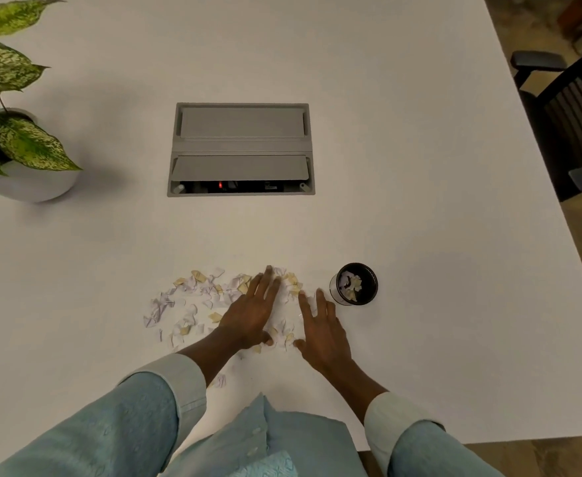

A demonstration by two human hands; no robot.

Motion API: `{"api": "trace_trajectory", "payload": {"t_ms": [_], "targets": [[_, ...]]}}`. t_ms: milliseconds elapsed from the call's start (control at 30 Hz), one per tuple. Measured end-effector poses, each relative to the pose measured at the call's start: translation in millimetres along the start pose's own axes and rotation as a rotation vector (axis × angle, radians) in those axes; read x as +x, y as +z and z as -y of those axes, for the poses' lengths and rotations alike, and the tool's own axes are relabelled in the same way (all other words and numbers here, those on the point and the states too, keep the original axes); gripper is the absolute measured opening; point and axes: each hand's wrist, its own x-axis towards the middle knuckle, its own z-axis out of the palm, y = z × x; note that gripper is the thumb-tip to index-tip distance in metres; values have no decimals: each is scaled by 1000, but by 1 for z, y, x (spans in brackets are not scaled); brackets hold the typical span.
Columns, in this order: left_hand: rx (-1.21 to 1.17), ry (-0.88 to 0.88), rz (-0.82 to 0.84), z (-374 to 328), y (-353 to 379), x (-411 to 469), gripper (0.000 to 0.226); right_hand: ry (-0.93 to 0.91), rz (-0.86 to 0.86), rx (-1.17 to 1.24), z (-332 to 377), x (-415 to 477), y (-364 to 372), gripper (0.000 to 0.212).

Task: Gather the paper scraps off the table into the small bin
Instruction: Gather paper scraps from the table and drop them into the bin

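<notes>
Several torn white and yellow paper scraps lie spread over the white table near its front edge. My left hand lies flat on the right part of the heap, fingers spread. My right hand rests flat beside it, fingers apart, with a few scraps between the two hands. A small black bin stands just right of my right hand and holds some scraps inside. One stray scrap lies by my left forearm.
A grey cable box is set into the table's middle, its near flap open. A potted plant stands at the far left. A dark chair sits beyond the table's right edge.
</notes>
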Motion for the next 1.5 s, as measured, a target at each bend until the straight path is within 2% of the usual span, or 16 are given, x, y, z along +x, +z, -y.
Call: {"api": "trace_trajectory", "payload": {"t_ms": [133, 267, 467, 633, 733, 900, 1067, 1333, 1500], "targets": [[66, 51, -28, -7, -1, 3, 115, -77, 5, -72, 2, 9, -8, 93], [12, 30, -100, -11, 2, -2, 66, -127, 12, -153, 7, 16, -17, 60], [2, 15, -105, -14, 4, -16, 35, -166, 19, -187, 12, 21, -19, 34], [-71, -70, -152, -14, 7, -29, 32, -197, -36, -99, 5, 17, -12, 26], [-172, -143, -211, -17, 8, -34, 32, -127, -106, 97, 3, 10, -13, 24], [-457, -234, -375, -35, -9, -34, 24, 65, -282, 507, -2, -11, -36, 7], [-608, -211, -453, -69, -35, -21, 17, 133, -465, 679, -15, -31, -67, 13], [-603, -118, -442, -118, -72, 14, 14, 236, -623, 759, -42, -35, -104, 13], [-547, -88, -420, -142, -89, 37, 12, 281, -633, 692, -58, -26, -119, 11]]}}
